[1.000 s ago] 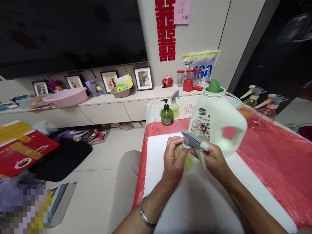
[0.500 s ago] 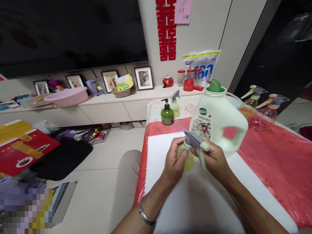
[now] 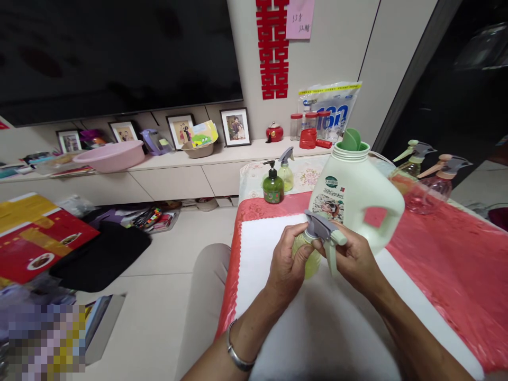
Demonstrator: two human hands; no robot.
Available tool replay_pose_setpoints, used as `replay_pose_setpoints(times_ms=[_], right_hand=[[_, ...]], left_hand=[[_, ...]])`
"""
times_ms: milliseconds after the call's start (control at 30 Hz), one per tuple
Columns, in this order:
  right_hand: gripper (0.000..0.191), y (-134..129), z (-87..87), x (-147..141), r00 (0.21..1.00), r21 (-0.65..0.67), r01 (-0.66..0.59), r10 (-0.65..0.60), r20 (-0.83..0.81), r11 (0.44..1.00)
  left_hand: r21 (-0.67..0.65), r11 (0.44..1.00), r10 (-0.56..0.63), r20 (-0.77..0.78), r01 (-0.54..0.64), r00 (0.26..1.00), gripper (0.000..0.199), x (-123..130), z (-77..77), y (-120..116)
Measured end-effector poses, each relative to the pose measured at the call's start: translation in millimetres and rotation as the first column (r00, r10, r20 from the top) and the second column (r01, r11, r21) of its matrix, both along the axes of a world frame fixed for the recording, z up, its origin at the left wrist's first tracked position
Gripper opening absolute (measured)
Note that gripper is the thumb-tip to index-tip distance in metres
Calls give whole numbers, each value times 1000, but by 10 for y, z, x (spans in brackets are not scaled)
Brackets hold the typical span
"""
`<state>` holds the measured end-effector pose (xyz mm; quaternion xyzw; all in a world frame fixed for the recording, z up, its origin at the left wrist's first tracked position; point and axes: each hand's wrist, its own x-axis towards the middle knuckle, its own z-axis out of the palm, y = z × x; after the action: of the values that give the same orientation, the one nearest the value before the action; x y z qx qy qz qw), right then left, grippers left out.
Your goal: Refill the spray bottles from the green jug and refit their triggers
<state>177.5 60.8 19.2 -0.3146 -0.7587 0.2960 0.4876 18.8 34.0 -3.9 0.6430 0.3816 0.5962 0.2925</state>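
Both hands hold a small spray bottle [image 3: 313, 263] with a clear yellow-green body and a grey-and-pale-green trigger head, tilted slightly over the white mat. My left hand [image 3: 289, 258] is wrapped round its body and neck from the left. On the other side, my right hand [image 3: 355, 258] has its fingers closed on the spray head [image 3: 322, 228], partly hidden behind it. Just behind stands a big pale green jug [image 3: 371, 190] with a handle, a printed label and a green cup [image 3: 351, 139] in its open mouth.
A green pump bottle [image 3: 273, 186] and another spray bottle [image 3: 286, 174] stand at the table's far left. Two more, a green-headed sprayer [image 3: 415, 159] and a pink sprayer [image 3: 432, 188], are at the right. Jars with red lids [image 3: 311, 124] line the shelf. A red cloth [image 3: 448, 254] covers the table.
The spray bottle and both hands have shifted slightly to the right. The hold on it looks the same, and the other things stay where they were.
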Motion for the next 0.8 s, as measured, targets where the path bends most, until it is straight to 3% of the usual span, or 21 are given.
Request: replay_pose_setpoints(times_ms=[233, 433, 567, 667, 800], right_hand=[[32, -26, 86, 16, 1000, -22, 4, -3, 27, 1000], [11, -60, 103, -14, 994, 103, 95, -100, 45, 990], [9, -100, 105, -48, 982, 111, 181, -186, 38, 977], [15, -120, 107, -46, 984, 38, 179, -180, 10, 983], [29, -114, 107, -11, 1000, -130, 24, -25, -7, 991]], left_hand=[[27, 999, 19, -58, -17, 998, 31, 16, -16, -21], [30, 1000, 7, -49, -5, 999, 35, 32, 5, -33], [116, 993, 44, -75, -35, 996, 39, 33, -17, -33], [148, 987, 78, -106, -62, 991, 40, 14, -46, -28], [152, 986, 88, -114, -70, 990, 38, -31, -77, -11]])
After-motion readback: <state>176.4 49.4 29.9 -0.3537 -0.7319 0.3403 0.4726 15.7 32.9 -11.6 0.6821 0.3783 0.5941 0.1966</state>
